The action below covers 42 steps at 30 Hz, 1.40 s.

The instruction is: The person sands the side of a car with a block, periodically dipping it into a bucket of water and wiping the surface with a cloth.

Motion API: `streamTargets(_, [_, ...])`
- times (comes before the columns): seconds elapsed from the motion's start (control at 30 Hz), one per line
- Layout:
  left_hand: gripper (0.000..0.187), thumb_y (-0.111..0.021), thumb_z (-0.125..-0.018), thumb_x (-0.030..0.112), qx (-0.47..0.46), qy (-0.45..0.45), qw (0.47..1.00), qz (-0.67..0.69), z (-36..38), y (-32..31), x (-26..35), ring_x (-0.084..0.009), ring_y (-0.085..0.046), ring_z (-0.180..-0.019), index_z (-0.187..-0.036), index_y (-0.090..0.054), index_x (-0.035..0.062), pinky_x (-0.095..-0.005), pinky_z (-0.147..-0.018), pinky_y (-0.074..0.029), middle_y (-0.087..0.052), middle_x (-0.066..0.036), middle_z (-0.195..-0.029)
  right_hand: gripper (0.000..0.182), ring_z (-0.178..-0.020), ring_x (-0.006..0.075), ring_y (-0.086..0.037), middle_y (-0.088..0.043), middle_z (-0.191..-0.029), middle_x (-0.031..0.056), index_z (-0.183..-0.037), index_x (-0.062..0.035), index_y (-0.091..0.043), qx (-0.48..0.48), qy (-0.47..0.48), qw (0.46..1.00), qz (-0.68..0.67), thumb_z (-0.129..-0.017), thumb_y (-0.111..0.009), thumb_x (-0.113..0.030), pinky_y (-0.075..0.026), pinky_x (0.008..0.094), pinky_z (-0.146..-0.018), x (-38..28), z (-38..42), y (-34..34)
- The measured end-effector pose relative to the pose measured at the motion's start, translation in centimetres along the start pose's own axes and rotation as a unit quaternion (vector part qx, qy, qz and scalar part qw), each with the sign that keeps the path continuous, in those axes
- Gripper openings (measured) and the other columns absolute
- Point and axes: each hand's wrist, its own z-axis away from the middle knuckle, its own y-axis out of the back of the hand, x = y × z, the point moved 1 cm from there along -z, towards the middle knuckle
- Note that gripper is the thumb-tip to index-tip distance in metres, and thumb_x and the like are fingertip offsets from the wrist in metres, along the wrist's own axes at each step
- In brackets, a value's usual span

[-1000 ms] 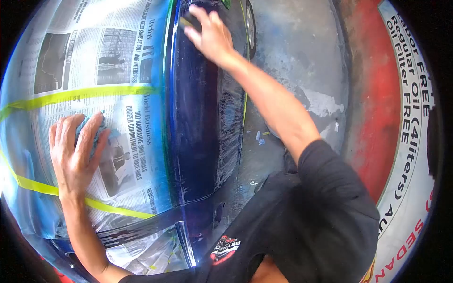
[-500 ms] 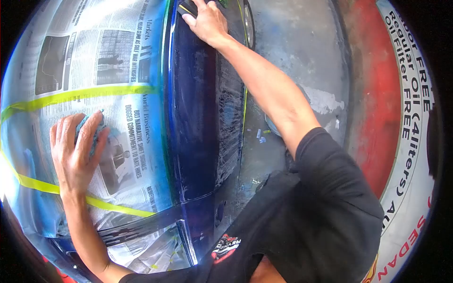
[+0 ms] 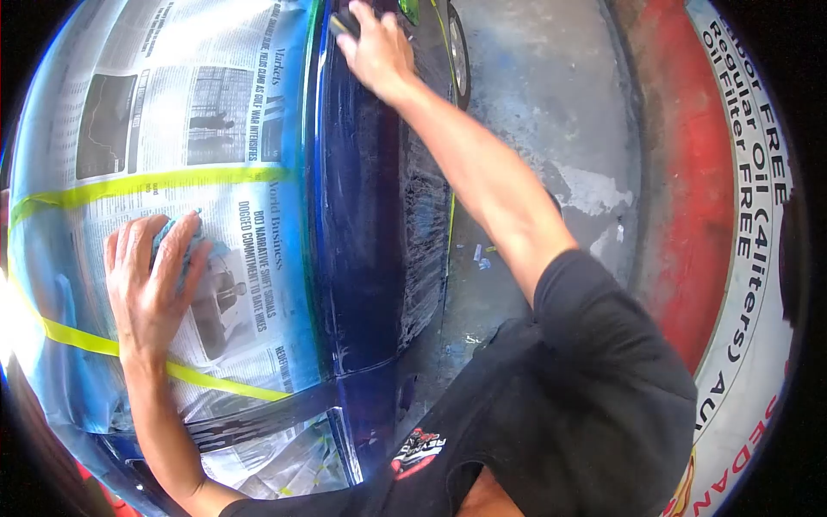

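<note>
My left hand [image 3: 151, 271] rests on the newspaper [image 3: 245, 302] masking the car, its fingers curled over a crumpled blue cloth [image 3: 191, 231]. At the far end of the dark blue car panel [image 3: 362, 233], my right hand [image 3: 381, 53] grips a small dark block with a yellowish stripe [image 3: 346, 21], perhaps a sanding block, and presses it to the panel's upper edge. Most of the block lies under the fingers. Pale, streaky residue marks the lower side of the panel.
Yellow-green tape [image 3: 155, 183] crosses the newspaper. A wheel [image 3: 458, 56] shows beyond my right arm, and small scraps [image 3: 484, 256] lie on the grey floor [image 3: 551, 112]. To the right are a red strip [image 3: 680, 189] and a white sign with lettering [image 3: 749, 284].
The view has shifted slightly, so the car appears a little lower and farther right. My right hand stays at the panel's far end with the block; my left hand keeps the cloth.
</note>
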Motion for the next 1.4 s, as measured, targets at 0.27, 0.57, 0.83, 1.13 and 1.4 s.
streamTargets(0.27, [0.048,-0.091,-0.078,0.009,-0.012,0.004,1.000,0.006,0.0,-0.1,-0.3,-0.0340,-0.067,-0.104,-0.123,-0.074,0.0071,-0.0487,-0.092,-0.053,-0.070,-0.016,-0.111,0.056,-0.110,0.0462,-0.067,-0.062,-0.121,0.0273,-0.144,-0.0220,-0.055,-0.010,0.045,0.999,0.020,-0.094,-0.078,-0.029,-0.055,0.0573,-0.091,0.0,2.1,0.7])
streamTargets(0.57, [0.048,-0.091,-0.078,0.009,-0.014,0.016,1.000,0.009,0.1,-0.1,-0.3,-0.0341,-0.067,-0.104,-0.123,-0.074,0.0064,-0.0488,-0.091,-0.053,-0.070,-0.016,-0.111,0.060,-0.110,0.0447,-0.066,-0.061,-0.117,0.0242,-0.150,-0.0258,-0.053,-0.063,0.093,0.994,0.012,-0.095,-0.077,-0.033,-0.055,0.0577,-0.089,0.3,8.2,2.1])
streamTargets(0.83, [0.048,-0.091,-0.078,0.009,-0.001,0.011,1.000,0.010,0.0,0.0,-0.2,-0.0340,-0.067,-0.104,-0.124,-0.074,0.0072,-0.0485,-0.092,-0.053,-0.069,-0.015,-0.111,0.055,-0.112,0.0478,-0.065,-0.061,-0.121,0.0268,-0.145,-0.0226,-0.055,-0.035,0.033,0.999,-0.005,-0.096,-0.076,-0.031,-0.054,0.0596,-0.093,0.2,4.2,1.1])
streamTargets(1.13, [0.047,-0.090,-0.079,0.009,0.000,0.000,1.000,0.012,-0.1,0.1,0.1,-0.0334,-0.067,-0.103,-0.124,-0.074,0.0075,-0.0481,-0.091,-0.052,-0.069,-0.016,-0.111,0.057,-0.112,0.0487,-0.064,-0.061,-0.122,0.0263,-0.147,-0.0228,-0.054,-0.013,0.023,1.000,-0.005,-0.095,-0.075,-0.033,-0.054,0.0591,-0.094,0.7,1.8,0.1])
streamTargets(1.4, [0.046,-0.089,-0.079,0.011,0.004,-0.003,1.000,0.003,-0.2,0.0,0.1,-0.0319,-0.067,-0.102,-0.123,-0.074,0.0099,-0.0482,-0.090,-0.052,-0.068,-0.013,-0.108,0.058,-0.109,0.0469,-0.065,-0.060,-0.121,0.0256,-0.149,-0.0228,-0.053,-0.039,0.066,0.997,-0.007,-0.096,-0.074,-0.032,-0.053,0.0594,-0.090,-0.5,7.9,1.5])
